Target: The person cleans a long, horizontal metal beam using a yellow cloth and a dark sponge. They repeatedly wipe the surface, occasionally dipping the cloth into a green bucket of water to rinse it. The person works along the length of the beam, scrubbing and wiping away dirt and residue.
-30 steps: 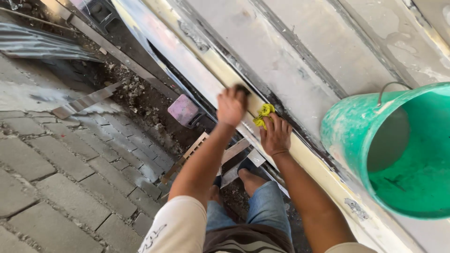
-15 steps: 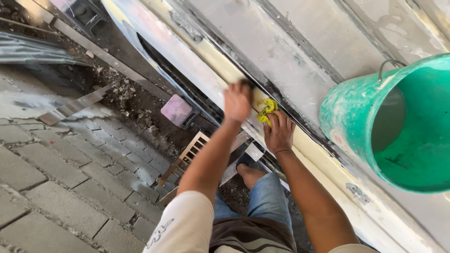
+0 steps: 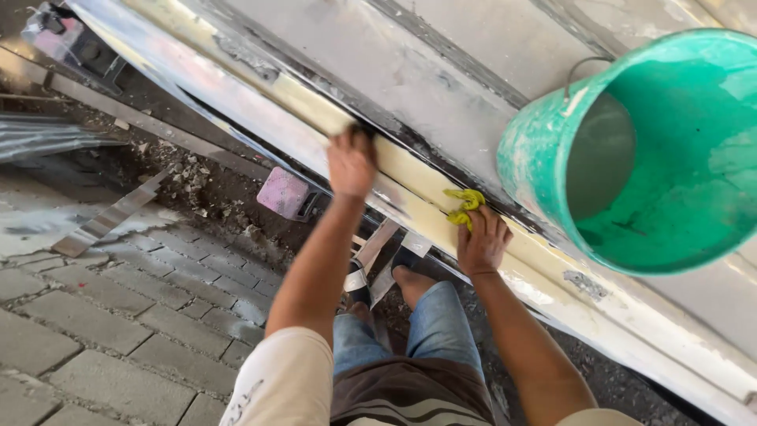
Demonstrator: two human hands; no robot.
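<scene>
My left hand (image 3: 351, 162) presses flat on a long cream-coloured strip (image 3: 410, 170) that runs diagonally along a grey, paint-smeared metal panel (image 3: 347, 55). Something dark under its fingertips is too hidden to name. My right hand (image 3: 481, 241) rests on the same strip further right, its fingers on a crumpled yellow cloth (image 3: 465, 205). A green bucket (image 3: 654, 150), smeared with white, sits on the panel just right of that hand, its inside showing only stains.
Below the panel lie my legs in blue jeans and bare feet (image 3: 410, 284). A pink block (image 3: 282, 193) sits in the dirt and rubble by the panel's edge. Grey paving bricks (image 3: 102, 331) cover the ground at the left, with metal strips (image 3: 110, 221) lying about.
My left hand has slid left along the strip, away from the right hand. The right hand stays on the yellow cloth. The camera has moved closer to the panel and bucket.
</scene>
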